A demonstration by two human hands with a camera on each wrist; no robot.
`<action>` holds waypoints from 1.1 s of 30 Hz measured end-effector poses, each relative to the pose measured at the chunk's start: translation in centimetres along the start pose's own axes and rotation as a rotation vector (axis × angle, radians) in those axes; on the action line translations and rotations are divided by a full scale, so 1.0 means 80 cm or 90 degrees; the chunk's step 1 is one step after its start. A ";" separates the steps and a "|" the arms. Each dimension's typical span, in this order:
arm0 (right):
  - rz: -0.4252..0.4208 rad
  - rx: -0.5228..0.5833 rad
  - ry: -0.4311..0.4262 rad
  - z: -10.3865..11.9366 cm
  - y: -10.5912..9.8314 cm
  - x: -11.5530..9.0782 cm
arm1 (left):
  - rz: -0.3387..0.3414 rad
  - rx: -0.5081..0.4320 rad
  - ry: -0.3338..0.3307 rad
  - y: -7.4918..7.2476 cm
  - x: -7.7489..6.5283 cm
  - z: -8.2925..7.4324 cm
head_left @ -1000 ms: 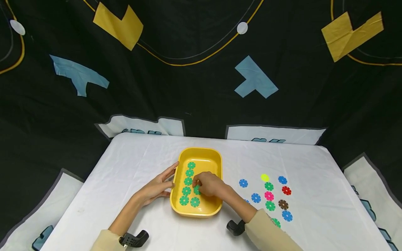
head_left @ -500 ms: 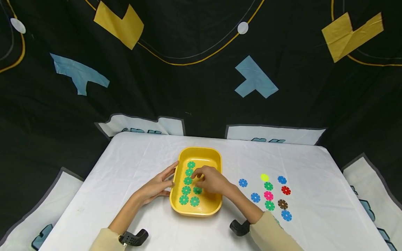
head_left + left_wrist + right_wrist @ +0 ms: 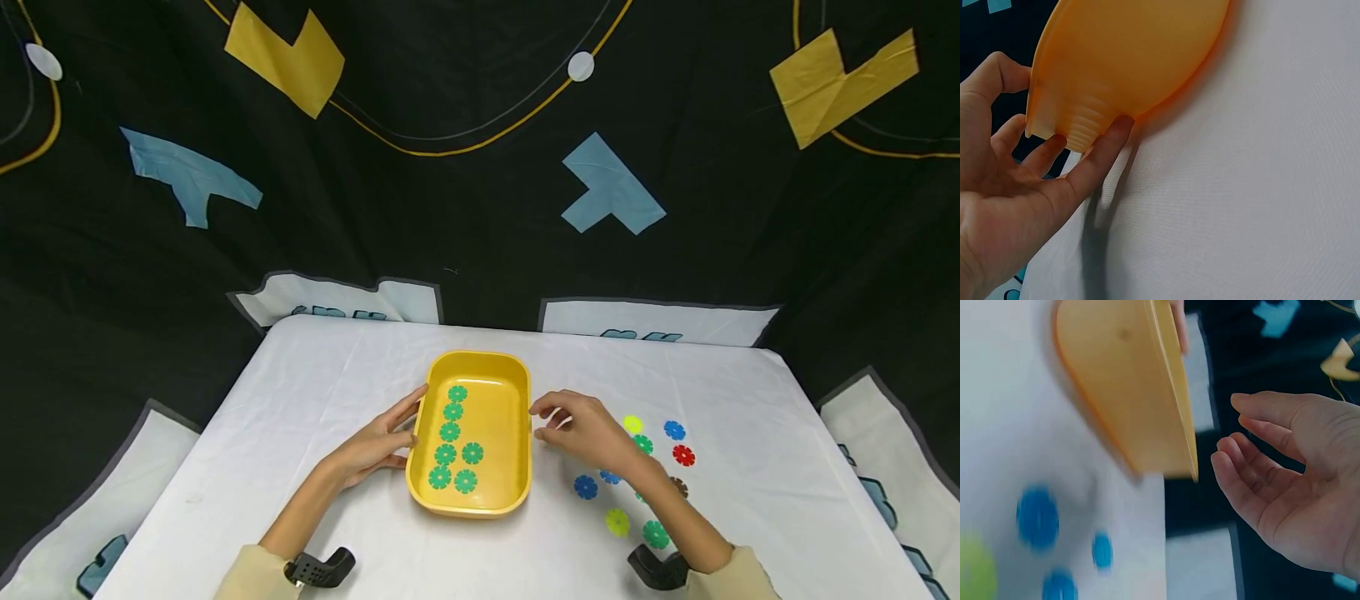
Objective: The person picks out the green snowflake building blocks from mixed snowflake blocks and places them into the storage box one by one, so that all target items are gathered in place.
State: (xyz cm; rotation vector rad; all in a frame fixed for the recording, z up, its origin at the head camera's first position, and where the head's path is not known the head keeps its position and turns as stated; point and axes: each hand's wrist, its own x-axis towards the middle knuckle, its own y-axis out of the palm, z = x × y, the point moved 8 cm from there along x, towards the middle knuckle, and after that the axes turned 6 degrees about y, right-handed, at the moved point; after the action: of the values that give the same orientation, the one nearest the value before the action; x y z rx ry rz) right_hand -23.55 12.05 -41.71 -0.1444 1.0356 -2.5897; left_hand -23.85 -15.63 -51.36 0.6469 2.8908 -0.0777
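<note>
The yellow tray point(image 3: 504, 454) lies on the white table, with several green snowflake discs point(image 3: 446, 454) flat inside along its left half. My left hand point(image 3: 367, 450) touches the tray's left side with spread fingers; in the left wrist view its fingertips point(image 3: 1124, 122) rest against the tray's outer wall. Just past the tray's right rim is my right hand point(image 3: 588, 429), fingers loosely bent. Nothing sits between that hand's fingers in the right wrist view, where the hand point(image 3: 1297, 475) is apart from the tray point(image 3: 1122, 381).
To the right of the tray lie scattered snowflake discs: red point(image 3: 683, 455), blue point(image 3: 674, 430), yellow point(image 3: 632, 425), yellow-green point(image 3: 618, 522) and green point(image 3: 656, 534). My right forearm covers some of them. A black cloth point(image 3: 465, 233) hangs behind the table.
My right hand has lifted away from the discs in the tray and moved right, over the rim. A green disc it was above now shows fully. The left hand stays in place.
</note>
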 end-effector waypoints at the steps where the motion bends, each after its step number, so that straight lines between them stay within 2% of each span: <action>1: -0.018 -0.003 0.009 -0.008 -0.010 -0.006 | 0.000 -0.001 0.001 0.000 0.000 0.000; 5: -0.070 -0.016 0.028 -0.041 -0.048 -0.032 | 0.003 -0.001 0.003 0.000 -0.001 0.000; 9: -0.095 -0.034 0.050 -0.079 -0.073 -0.053 | 0.000 -0.001 0.003 -0.001 -0.002 0.001; 13: -0.111 -0.061 0.132 -0.126 -0.080 -0.068 | -0.003 0.001 0.001 -0.001 -0.003 0.001; 18: -0.122 -0.053 0.219 -0.172 -0.080 -0.080 | -0.002 0.000 0.001 -0.001 -0.003 0.000; 24: -0.124 -0.057 0.246 -0.197 -0.076 -0.081 | -0.003 0.004 0.001 -0.001 -0.001 0.000; 33: -0.124 -0.076 0.240 -0.210 -0.072 -0.076 | -0.006 0.006 -0.005 -0.001 -0.001 0.000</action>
State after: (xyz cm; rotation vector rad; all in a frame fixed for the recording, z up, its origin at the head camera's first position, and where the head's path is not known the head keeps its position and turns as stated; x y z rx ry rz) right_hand -23.14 29.02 -49.80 0.2354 1.3673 -2.7959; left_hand -23.86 -15.75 -51.33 0.6343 2.8876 -0.0941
